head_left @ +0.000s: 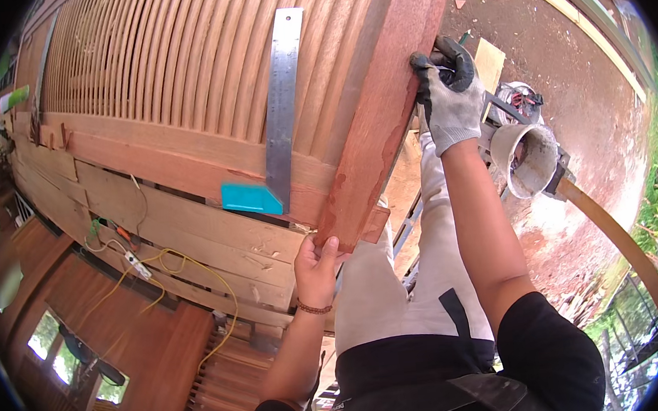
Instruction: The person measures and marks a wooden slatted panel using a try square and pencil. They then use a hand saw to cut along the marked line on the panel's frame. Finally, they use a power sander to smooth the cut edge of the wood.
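Note:
A long reddish-brown wooden board (385,85) runs along the right side of a slatted wooden panel (179,63). My bare left hand (317,272), a beaded bracelet at its wrist, grips the board's near end, thumb on top. My right hand (450,92) wears a grey and black glove. Its fingers are curled closed against the board's right edge; what they hold, if anything, is hidden. A try square (283,109) with a steel blade and turquoise stock (251,198) lies on the panel, left of the board. By the board's near end, a short wooden piece (375,225) sticks out.
Light planks (190,209) lie under the panel's near edge. On the left, a yellow cord (215,276) and a white power strip (137,264) lie across the wood. A dirty bucket (525,161) stands right of my right forearm, beside a container of tools (518,105).

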Motion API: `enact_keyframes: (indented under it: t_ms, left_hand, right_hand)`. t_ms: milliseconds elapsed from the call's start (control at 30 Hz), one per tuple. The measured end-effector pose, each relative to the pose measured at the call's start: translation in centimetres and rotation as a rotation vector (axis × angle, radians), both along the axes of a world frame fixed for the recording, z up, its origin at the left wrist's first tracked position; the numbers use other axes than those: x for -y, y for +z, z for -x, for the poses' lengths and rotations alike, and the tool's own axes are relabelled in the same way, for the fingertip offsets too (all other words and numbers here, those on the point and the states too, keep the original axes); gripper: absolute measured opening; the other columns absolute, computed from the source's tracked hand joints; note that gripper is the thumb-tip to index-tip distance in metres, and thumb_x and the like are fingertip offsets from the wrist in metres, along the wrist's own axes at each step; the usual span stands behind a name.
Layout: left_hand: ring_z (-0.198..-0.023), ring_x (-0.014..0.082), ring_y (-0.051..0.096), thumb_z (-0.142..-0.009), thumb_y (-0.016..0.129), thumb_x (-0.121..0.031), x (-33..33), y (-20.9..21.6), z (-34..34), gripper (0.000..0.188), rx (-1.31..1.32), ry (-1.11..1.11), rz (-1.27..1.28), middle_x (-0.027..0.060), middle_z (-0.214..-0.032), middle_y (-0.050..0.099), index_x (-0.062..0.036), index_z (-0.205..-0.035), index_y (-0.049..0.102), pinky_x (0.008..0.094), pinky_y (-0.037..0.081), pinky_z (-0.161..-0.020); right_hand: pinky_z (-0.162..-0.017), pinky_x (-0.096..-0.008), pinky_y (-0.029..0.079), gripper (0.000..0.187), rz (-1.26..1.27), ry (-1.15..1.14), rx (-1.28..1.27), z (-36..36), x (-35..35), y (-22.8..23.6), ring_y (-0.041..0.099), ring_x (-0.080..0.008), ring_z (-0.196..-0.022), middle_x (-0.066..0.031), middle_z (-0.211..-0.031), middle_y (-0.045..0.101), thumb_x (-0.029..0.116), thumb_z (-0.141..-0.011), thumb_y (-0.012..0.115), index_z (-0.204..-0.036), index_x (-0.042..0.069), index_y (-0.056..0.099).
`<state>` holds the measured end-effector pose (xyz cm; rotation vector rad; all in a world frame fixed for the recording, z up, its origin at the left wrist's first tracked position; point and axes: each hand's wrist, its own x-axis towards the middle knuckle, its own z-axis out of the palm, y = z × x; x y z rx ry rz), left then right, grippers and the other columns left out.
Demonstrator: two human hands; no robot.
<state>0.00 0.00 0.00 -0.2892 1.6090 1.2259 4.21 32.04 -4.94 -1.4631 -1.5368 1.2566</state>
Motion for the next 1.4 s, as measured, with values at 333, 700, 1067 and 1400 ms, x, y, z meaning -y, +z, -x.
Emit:
enact_keyframes:
  t_ms: [333, 700, 1067, 1400]
  left_hand:
    - [-0.077, 0.0201, 0.07, -0.1, 0.059, -0.017, -2.2, 1.1, -1.6, 0.024, -0.018, 0.075, 0.094, 0.0132, -0.095, 0.068, 0.0032, -0.11, 0.054, 0.0326, 0.06, -0.073]
    - [-0.08, 0.0232, 0.072, -0.098, 0.062, -0.017, -2.5, 1.5, -0.9, 0.024, -0.018, 0.056, 0.103, 0.0151, -0.096, 0.069, 0.004, -0.108, 0.057, 0.0328, 0.061, -0.073]
    - [-0.075, 0.0209, 0.07, -0.097, 0.063, -0.016, -2.5, 0.9, -1.6, 0.025, -0.077, 0.1, 0.116, 0.0144, -0.094, 0.068, 0.0054, -0.108, 0.057, 0.0319, 0.061, -0.069]
    - [-0.069, 0.0189, 0.067, -0.097, 0.063, -0.017, -1.7, 0.3, -1.4, 0.017, -0.089, 0.079, 0.124, 0.0105, -0.09, 0.067, -0.0018, -0.102, 0.056, 0.034, 0.06, -0.068]
  right_hand:
    - [-0.075, -0.0288, 0.054, 0.042, -0.075, -0.05, -0.029, 0.1, -0.4, 0.9, 0.066, -0.0134, -0.078, -0.0065, -0.088, 0.07, 0.018, -0.08, 0.08, -0.115, 0.002, 0.064]
    - [-0.075, -0.0333, 0.056, 0.044, -0.062, -0.051, -0.158, 0.2, -0.6, -1.1, 0.068, -0.0202, -0.078, -0.0083, -0.086, 0.07, 0.023, -0.078, 0.081, -0.114, 0.005, 0.064]
    - [-0.072, -0.0298, 0.055, 0.041, 0.018, -0.074, -0.344, 0.0, -0.9, -3.7, 0.065, -0.015, -0.073, -0.0053, -0.084, 0.068, 0.01, -0.078, 0.078, -0.116, 0.006, 0.063]
    - [-0.07, -0.0273, 0.054, 0.042, 0.109, -0.084, -0.345, 0.1, -0.1, -1.8, 0.062, -0.0111, -0.073, -0.0038, -0.084, 0.065, 0.008, -0.08, 0.078, -0.119, 0.005, 0.061]
